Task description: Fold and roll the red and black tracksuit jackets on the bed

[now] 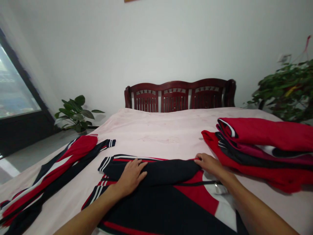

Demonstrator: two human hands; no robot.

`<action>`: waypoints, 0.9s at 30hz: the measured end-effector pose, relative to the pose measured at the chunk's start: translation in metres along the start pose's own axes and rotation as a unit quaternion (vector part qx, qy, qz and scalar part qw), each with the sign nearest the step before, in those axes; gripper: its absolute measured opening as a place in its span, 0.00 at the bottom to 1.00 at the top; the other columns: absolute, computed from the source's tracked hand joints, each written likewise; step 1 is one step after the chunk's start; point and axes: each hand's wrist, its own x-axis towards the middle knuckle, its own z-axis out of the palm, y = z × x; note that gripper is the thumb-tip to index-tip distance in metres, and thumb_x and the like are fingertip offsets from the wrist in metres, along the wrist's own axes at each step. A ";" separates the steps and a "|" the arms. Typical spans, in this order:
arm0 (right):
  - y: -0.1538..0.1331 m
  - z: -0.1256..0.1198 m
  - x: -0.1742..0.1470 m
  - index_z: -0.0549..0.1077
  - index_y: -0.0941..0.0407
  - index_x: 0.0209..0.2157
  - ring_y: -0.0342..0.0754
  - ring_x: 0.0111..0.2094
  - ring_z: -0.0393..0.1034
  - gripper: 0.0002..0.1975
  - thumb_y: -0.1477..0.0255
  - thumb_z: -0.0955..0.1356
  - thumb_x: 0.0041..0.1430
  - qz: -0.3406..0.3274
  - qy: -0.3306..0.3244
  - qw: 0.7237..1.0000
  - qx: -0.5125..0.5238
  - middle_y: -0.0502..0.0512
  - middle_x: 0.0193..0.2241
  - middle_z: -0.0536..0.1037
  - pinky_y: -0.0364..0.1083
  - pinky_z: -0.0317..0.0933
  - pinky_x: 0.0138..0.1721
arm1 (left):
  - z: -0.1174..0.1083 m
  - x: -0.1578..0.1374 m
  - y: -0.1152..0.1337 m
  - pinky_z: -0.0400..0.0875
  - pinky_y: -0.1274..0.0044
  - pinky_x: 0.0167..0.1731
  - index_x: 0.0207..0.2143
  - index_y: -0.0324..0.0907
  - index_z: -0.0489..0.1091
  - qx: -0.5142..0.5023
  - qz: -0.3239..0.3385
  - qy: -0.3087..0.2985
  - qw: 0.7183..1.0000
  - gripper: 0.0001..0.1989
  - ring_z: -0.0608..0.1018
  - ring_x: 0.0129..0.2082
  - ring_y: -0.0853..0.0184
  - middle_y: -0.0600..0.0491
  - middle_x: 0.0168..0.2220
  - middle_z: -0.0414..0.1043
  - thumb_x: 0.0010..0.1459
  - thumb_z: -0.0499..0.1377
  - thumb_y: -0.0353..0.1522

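A navy, red and white track jacket [156,207] lies on the bed in front of me, with one navy sleeve [168,171] folded across its upper part. The sleeve's white-striped cuff [105,164] points left. My left hand [132,176] rests flat on this sleeve near the cuff, its fingers spread. At the sleeve's right end, by the shoulder, my right hand [207,164] pinches the jacket's fabric between thumb and fingers. Part of the jacket's lower side is cut off by the frame, and my right forearm hides some of the white panel.
A pink sheet [161,127] covers the bed. Folded red and dark clothes [266,133] are stacked at the right. Another red, white and navy garment [56,176] lies at the left. Behind are a wooden bench back [174,96] and two plants [75,112].
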 end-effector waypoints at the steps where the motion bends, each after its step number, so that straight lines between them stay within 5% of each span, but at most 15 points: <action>1: 0.002 0.003 0.002 0.77 0.53 0.33 0.49 0.36 0.72 0.14 0.63 0.62 0.60 0.005 0.016 1.000 0.015 0.54 0.33 0.79 0.44 0.59 0.36 | 0.005 0.000 -0.002 0.56 0.56 0.63 0.62 0.48 0.66 0.029 -0.021 -0.003 0.999 0.23 0.64 0.65 0.53 0.46 0.62 0.67 0.67 0.50 0.41; 6: 0.014 0.017 0.010 0.77 0.53 0.35 0.48 0.36 0.72 0.13 0.64 0.62 0.60 0.058 0.048 0.997 0.033 0.53 0.33 0.80 0.44 0.58 0.34 | 0.023 0.004 -0.042 0.55 0.55 0.63 0.64 0.48 0.63 0.091 -0.070 -0.027 0.993 0.25 0.62 0.66 0.50 0.43 0.65 0.62 0.66 0.52 0.39; 12: 0.018 0.015 0.009 0.78 0.54 0.40 0.51 0.39 0.74 0.15 0.67 0.62 0.60 0.083 0.039 0.996 0.016 0.57 0.38 0.81 0.46 0.61 0.38 | 0.004 0.004 -0.078 0.60 0.66 0.63 0.56 0.46 0.71 -0.052 -0.067 0.000 0.996 0.22 0.69 0.62 0.61 0.49 0.60 0.70 0.67 0.45 0.38; 15: 0.002 0.008 -0.001 0.76 0.57 0.48 0.55 0.48 0.72 0.20 0.69 0.59 0.62 0.054 0.108 0.991 -0.053 0.62 0.47 0.79 0.51 0.61 0.48 | -0.017 -0.005 -0.106 0.59 0.67 0.63 0.52 0.43 0.74 -0.011 -0.153 0.076 0.985 0.21 0.71 0.60 0.59 0.47 0.56 0.74 0.65 0.48 0.38; 18: -0.025 0.011 -0.013 0.75 0.58 0.52 0.55 0.53 0.69 0.21 0.69 0.58 0.64 -0.042 0.154 0.980 -0.122 0.63 0.52 0.76 0.53 0.58 0.56 | -0.029 -0.016 -0.132 0.64 0.65 0.58 0.55 0.40 0.70 0.018 -0.299 0.079 0.951 0.23 0.73 0.58 0.54 0.43 0.57 0.72 0.61 0.54 0.39; 22: -0.051 0.035 -0.024 0.69 0.57 0.60 0.58 0.63 0.59 0.25 0.62 0.59 0.66 -0.120 0.090 0.976 -0.159 0.62 0.61 0.69 0.56 0.51 0.63 | -0.036 -0.019 -0.144 0.70 0.71 0.49 0.54 0.41 0.69 -0.021 -0.349 0.045 0.936 0.20 0.78 0.52 0.56 0.45 0.54 0.75 0.60 0.55 0.37; 27: -0.048 0.062 -0.028 0.65 0.61 0.63 0.61 0.66 0.54 0.30 0.58 0.58 0.67 -0.106 0.025 0.973 -0.205 0.66 0.64 0.65 0.60 0.46 0.66 | -0.053 -0.007 -0.137 0.69 0.70 0.48 0.55 0.48 0.67 0.006 -0.343 0.113 0.932 0.19 0.76 0.53 0.57 0.48 0.54 0.74 0.64 0.50 0.38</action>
